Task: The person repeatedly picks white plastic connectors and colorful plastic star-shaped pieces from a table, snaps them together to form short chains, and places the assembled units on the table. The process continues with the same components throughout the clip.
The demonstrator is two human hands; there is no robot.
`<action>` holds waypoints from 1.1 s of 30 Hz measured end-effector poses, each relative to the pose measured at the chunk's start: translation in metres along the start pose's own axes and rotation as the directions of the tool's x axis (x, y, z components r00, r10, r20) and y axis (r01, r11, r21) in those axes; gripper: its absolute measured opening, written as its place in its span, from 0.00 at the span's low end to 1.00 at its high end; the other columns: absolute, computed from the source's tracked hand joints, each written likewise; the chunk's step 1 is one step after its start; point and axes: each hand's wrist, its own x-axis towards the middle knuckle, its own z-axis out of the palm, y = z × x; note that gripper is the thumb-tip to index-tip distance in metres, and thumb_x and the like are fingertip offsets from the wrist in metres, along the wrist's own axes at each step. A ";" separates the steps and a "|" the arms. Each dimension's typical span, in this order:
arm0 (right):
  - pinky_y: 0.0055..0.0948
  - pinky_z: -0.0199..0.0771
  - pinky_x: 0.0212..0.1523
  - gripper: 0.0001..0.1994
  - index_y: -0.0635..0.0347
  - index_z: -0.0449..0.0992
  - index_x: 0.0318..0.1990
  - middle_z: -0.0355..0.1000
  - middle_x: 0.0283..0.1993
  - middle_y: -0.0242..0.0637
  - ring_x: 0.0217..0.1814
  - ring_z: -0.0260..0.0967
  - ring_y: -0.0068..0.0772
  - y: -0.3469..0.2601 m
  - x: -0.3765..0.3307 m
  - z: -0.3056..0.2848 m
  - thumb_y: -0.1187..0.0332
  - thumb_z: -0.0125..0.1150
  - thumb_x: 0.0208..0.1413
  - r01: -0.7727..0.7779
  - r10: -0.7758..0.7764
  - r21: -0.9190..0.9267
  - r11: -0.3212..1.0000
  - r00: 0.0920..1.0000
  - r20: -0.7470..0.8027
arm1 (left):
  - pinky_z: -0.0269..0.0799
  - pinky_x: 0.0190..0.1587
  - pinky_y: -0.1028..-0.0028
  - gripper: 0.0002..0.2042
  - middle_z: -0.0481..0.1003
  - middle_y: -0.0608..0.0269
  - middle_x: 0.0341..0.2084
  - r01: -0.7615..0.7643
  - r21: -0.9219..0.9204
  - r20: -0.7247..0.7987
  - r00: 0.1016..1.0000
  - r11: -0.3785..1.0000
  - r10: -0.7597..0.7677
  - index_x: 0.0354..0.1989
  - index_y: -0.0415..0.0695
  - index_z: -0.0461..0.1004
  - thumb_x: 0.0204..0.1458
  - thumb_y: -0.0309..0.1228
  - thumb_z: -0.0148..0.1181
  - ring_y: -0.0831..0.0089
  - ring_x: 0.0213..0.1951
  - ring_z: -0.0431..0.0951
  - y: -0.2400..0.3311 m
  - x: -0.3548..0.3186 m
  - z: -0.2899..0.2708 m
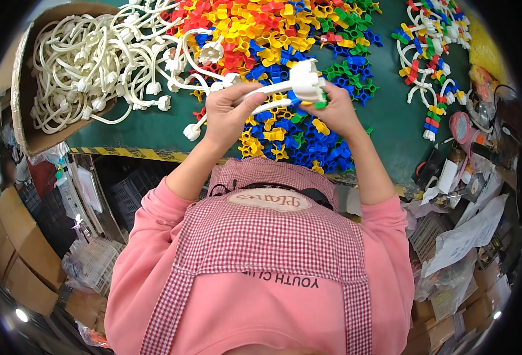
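Observation:
My left hand (228,112) grips a white plastic cord with round sockets (261,94), held level above the green table (391,127). The cord's big white socket end (304,80) sits between both hands. My right hand (335,109) pinches a small green plastic piece (321,105) against that socket. Below the hands lies a heap of small star-shaped plastic caps (273,35) in red, yellow, orange, blue and green. Pink sleeves and a checked apron fill the lower part of the view.
A cardboard box (21,89) at the left holds several tangled white socket cords (89,59). Cords fitted with coloured caps (432,53) lie at the far right. Papers, bags and small tools (468,195) crowd the right edge; cardboard boxes (18,248) stand at the lower left.

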 end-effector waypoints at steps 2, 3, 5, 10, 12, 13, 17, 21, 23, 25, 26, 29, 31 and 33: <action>0.27 0.72 0.38 0.22 0.56 0.73 0.47 0.76 0.36 0.38 0.35 0.74 0.28 0.006 -0.001 0.000 0.70 0.69 0.40 0.035 -0.028 -0.056 0.998 0.993 0.116 | 0.57 0.22 0.86 0.08 0.73 0.72 0.18 0.002 -0.069 0.050 0.999 0.998 0.001 0.35 0.35 0.78 0.48 0.26 0.64 0.89 0.21 0.65 -0.002 0.001 0.005; 0.28 0.72 0.38 0.25 0.55 0.71 0.50 0.76 0.36 0.40 0.35 0.74 0.33 0.006 0.001 0.000 0.69 0.68 0.40 0.027 -0.019 -0.070 0.997 0.993 0.115 | 0.58 0.22 0.86 0.08 0.74 0.71 0.19 0.001 -0.103 0.062 0.998 0.995 0.006 0.35 0.35 0.78 0.47 0.26 0.63 0.89 0.21 0.66 -0.005 0.000 0.007; 0.31 0.72 0.39 0.30 0.53 0.67 0.55 0.75 0.36 0.43 0.37 0.74 0.40 0.012 0.010 -0.004 0.68 0.67 0.40 -0.020 0.050 -0.181 0.983 0.986 0.162 | 0.60 0.23 0.85 0.08 0.75 0.69 0.20 -0.001 -0.165 0.077 0.997 0.986 0.014 0.34 0.35 0.78 0.46 0.24 0.63 0.88 0.21 0.67 -0.006 -0.001 0.010; 0.40 0.70 0.41 0.38 0.51 0.54 0.64 0.74 0.37 0.50 0.42 0.71 0.53 -0.006 0.034 -0.001 0.63 0.63 0.43 -0.035 0.138 -0.316 0.948 0.940 0.311 | 0.59 0.22 0.83 0.11 0.75 0.65 0.20 0.010 -0.115 0.179 0.984 0.993 0.011 0.31 0.32 0.78 0.45 0.29 0.61 0.85 0.21 0.67 -0.004 0.001 0.002; 0.38 0.71 0.41 0.30 0.52 0.60 0.60 0.74 0.36 0.48 0.39 0.72 0.49 0.039 0.058 -0.010 0.63 0.60 0.47 -0.081 0.078 0.002 0.997 0.962 0.263 | 0.59 0.23 0.84 0.09 0.74 0.69 0.20 -0.030 -0.229 0.060 0.997 0.973 0.045 0.34 0.34 0.78 0.46 0.25 0.63 0.86 0.21 0.66 -0.014 0.007 0.003; 0.37 0.71 0.41 0.27 0.53 0.64 0.57 0.74 0.37 0.47 0.39 0.72 0.47 0.044 0.074 -0.023 0.62 0.61 0.48 -0.191 0.207 -0.125 0.973 0.969 0.131 | 0.58 0.25 0.85 0.09 0.73 0.70 0.22 0.005 -0.207 0.001 1.000 0.978 -0.005 0.35 0.34 0.77 0.47 0.26 0.63 0.87 0.23 0.66 -0.020 0.012 -0.003; 0.32 0.71 0.41 0.18 0.52 0.75 0.44 0.68 0.44 0.35 0.45 0.67 0.40 0.102 0.104 -0.058 0.58 0.64 0.46 -0.304 -0.176 -0.842 0.445 0.893 -0.415 | 0.51 0.19 0.83 0.11 0.66 0.72 0.15 -0.006 -0.124 -0.083 0.997 0.992 -0.004 0.38 0.33 0.76 0.53 0.30 0.58 0.87 0.17 0.58 -0.019 0.028 -0.003; 0.33 0.69 0.41 0.15 0.51 0.77 0.41 0.67 0.45 0.32 0.49 0.64 0.40 0.106 0.097 -0.050 0.60 0.64 0.44 -0.170 -0.271 -0.848 0.503 0.900 -0.341 | 0.53 0.21 0.84 0.12 0.68 0.73 0.18 0.043 -0.138 -0.106 0.993 0.989 -0.058 0.38 0.34 0.76 0.51 0.31 0.61 0.88 0.19 0.60 -0.022 0.028 -0.006; 0.32 0.69 0.42 0.15 0.55 0.78 0.40 0.72 0.42 0.34 0.44 0.69 0.40 0.075 0.085 -0.040 0.61 0.65 0.44 -0.049 -0.254 -0.650 0.759 0.896 -0.364 | 0.58 0.26 0.86 0.12 0.72 0.72 0.23 0.080 -0.130 -0.124 0.988 0.988 -0.096 0.37 0.34 0.77 0.50 0.31 0.63 0.88 0.24 0.65 -0.022 0.025 -0.012; 0.31 0.71 0.43 0.16 0.61 0.77 0.40 0.76 0.37 0.39 0.39 0.73 0.40 0.032 0.056 -0.026 0.63 0.66 0.43 -0.039 0.016 -0.150 0.988 0.988 -0.151 | 0.59 0.25 0.86 0.11 0.73 0.72 0.21 0.077 -0.163 -0.112 0.989 0.984 -0.096 0.37 0.34 0.77 0.49 0.29 0.63 0.88 0.24 0.66 -0.023 0.025 -0.014; 0.29 0.71 0.42 0.16 0.61 0.77 0.41 0.75 0.38 0.41 0.39 0.73 0.39 0.028 0.042 -0.015 0.66 0.66 0.43 0.064 -0.070 -0.110 0.992 0.996 -0.058 | 0.59 0.25 0.85 0.10 0.73 0.71 0.21 0.073 -0.208 -0.087 0.992 0.975 -0.093 0.36 0.34 0.77 0.49 0.28 0.63 0.88 0.24 0.66 -0.021 0.025 -0.009; 0.28 0.71 0.38 0.16 0.62 0.77 0.39 0.76 0.35 0.41 0.34 0.73 0.39 0.016 0.021 -0.007 0.65 0.67 0.42 0.012 -0.003 -0.145 0.989 0.998 0.062 | 0.60 0.25 0.85 0.08 0.74 0.69 0.21 0.025 -0.163 0.092 0.996 0.986 -0.010 0.35 0.34 0.78 0.47 0.25 0.63 0.86 0.24 0.68 -0.014 0.021 -0.004; 0.27 0.70 0.33 0.14 0.63 0.78 0.36 0.75 0.28 0.38 0.28 0.72 0.32 0.005 0.010 -0.012 0.65 0.67 0.42 -0.058 0.080 -0.156 0.986 0.986 0.143 | 0.57 0.22 0.85 0.09 0.71 0.70 0.18 0.072 -0.233 0.128 0.991 0.970 -0.043 0.36 0.35 0.78 0.49 0.27 0.62 0.87 0.20 0.65 -0.014 0.012 -0.003; 0.24 0.69 0.31 0.14 0.63 0.78 0.35 0.75 0.25 0.36 0.25 0.70 0.26 -0.006 0.003 -0.013 0.65 0.67 0.42 -0.209 0.221 -0.082 0.975 0.958 0.184 | 0.52 0.18 0.83 0.10 0.67 0.73 0.15 0.161 -0.484 0.124 0.986 0.860 -0.115 0.37 0.36 0.78 0.50 0.29 0.61 0.87 0.16 0.60 -0.021 0.007 -0.006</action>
